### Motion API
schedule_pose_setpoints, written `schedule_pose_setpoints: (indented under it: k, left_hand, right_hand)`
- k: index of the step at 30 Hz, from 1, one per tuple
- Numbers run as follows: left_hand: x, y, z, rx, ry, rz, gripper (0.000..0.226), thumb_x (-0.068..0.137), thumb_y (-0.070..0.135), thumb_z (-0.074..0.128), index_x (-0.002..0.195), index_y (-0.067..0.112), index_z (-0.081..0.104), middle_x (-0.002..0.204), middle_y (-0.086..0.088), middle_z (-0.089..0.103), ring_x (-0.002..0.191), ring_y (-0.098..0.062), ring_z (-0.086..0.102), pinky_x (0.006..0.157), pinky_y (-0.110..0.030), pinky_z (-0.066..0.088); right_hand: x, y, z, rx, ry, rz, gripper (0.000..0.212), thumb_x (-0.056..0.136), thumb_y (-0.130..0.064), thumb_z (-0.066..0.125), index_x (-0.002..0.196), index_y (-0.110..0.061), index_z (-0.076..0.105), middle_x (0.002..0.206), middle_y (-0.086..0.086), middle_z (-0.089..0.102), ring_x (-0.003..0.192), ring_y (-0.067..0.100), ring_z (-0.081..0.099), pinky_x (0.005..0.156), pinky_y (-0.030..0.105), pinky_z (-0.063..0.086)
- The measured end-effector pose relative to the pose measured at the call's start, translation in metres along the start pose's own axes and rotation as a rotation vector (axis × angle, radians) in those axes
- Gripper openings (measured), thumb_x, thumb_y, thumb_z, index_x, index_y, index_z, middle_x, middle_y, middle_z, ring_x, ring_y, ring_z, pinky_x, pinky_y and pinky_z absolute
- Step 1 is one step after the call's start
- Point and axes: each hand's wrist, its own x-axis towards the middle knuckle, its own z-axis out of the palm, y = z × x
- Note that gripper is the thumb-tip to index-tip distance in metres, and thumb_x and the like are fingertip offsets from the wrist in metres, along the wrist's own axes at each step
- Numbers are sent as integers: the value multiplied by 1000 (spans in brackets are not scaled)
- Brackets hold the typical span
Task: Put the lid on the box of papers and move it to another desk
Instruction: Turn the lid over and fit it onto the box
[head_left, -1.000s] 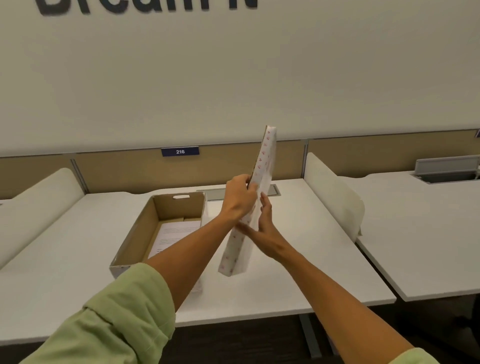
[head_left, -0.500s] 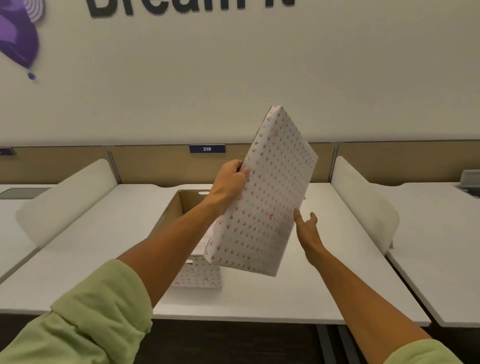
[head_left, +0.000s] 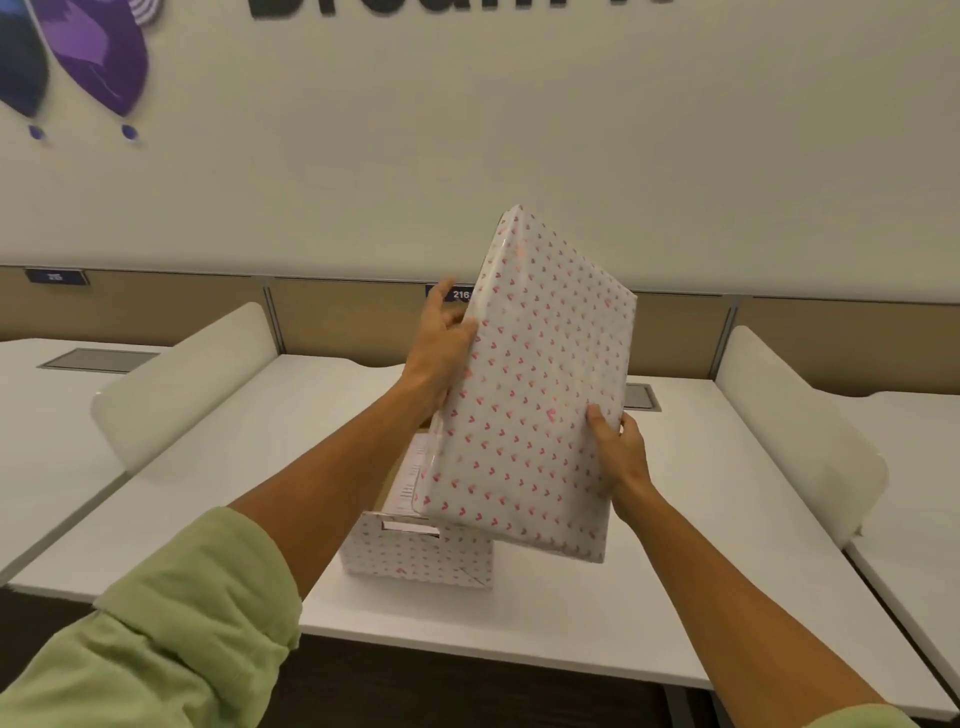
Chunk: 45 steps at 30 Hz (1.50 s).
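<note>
The lid, white with small pink hearts, hangs tilted in the air above the open box, its far end raised. My left hand grips the lid's left edge, thumb on top. My right hand holds the lid's right edge near its lower corner. The box, wrapped in the same heart paper, stands on the middle desk. White papers show inside the box; the lid hides most of its opening.
White curved dividers stand on either side of the desk, one at left and one at right. Neighbouring desks lie at left and right. A tan partition with a "216" label runs along the back.
The lid turned from edge-on to showing its patterned top. My right hand came back and took hold of its right edge. The view shifted left and closer.
</note>
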Motion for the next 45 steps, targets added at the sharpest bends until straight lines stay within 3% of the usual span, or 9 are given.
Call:
schedule_pose_setpoints:
  k: [3,5,10,15,18,27,32,45]
  left_hand:
    - [20,-4,-30,61,36,59,34,100,23,48,133,27,55,121,0,63,101,-28,69,83,-43,61]
    - [34,-10,-52,108,56,39,34,101,25,46,132,27,59,121,2,63,103,-32,67,85,-44,60]
    - [65,-28,-96,164,-2,21,56,91,41,55,144,24,46,145,-1,51,117,-26,61,99,-50,53]
    - [98,-52,-128,282,-83,10,68,89,29,62,150,26,33,152,-1,41,124,-28,55,100,-49,51]
    - [114,-73,-143,323,-103,-19,74,82,36,61,150,27,33,149,-1,44,125,-28,55,100,-52,51]
    - [129,-151,-159,321,-138,-189,67,90,44,60,149,30,29,150,0,43,127,-27,53,103,-52,48]
    - [130,-189,-160,299,-117,-241,62,91,35,63,145,27,35,146,-1,46,122,-26,56,100,-47,51]
    - [125,-234,-155,304,-70,-388,63,94,32,60,148,28,29,152,-2,40,129,-29,52,102,-47,48]
  right_hand:
    - [4,-6,22,-59,-35,-43,66,93,-54,57,144,-17,39,135,4,55,116,27,58,100,52,49]
    - [8,-11,38,-100,-33,-77,68,91,-57,58,144,-18,40,135,3,57,116,26,59,99,51,51]
    - [22,-22,77,-136,-38,-111,65,90,-56,60,143,-21,41,134,0,57,112,22,59,91,43,51]
    - [37,-28,115,-156,-57,-79,65,92,-50,62,144,-23,36,132,-2,54,114,22,57,92,44,50]
    - [45,-28,134,-207,-61,-40,65,90,-52,64,141,-25,36,132,-2,55,112,22,59,87,41,50]
    - [51,8,165,-368,-33,118,70,86,-55,65,140,-25,34,134,0,54,115,26,60,97,50,52]
    - [59,29,172,-440,-35,197,78,77,-63,66,139,-27,35,133,1,56,112,27,62,95,53,54]
    - [76,49,185,-640,-2,267,100,60,-75,60,144,-28,31,136,7,50,121,33,54,100,57,47]
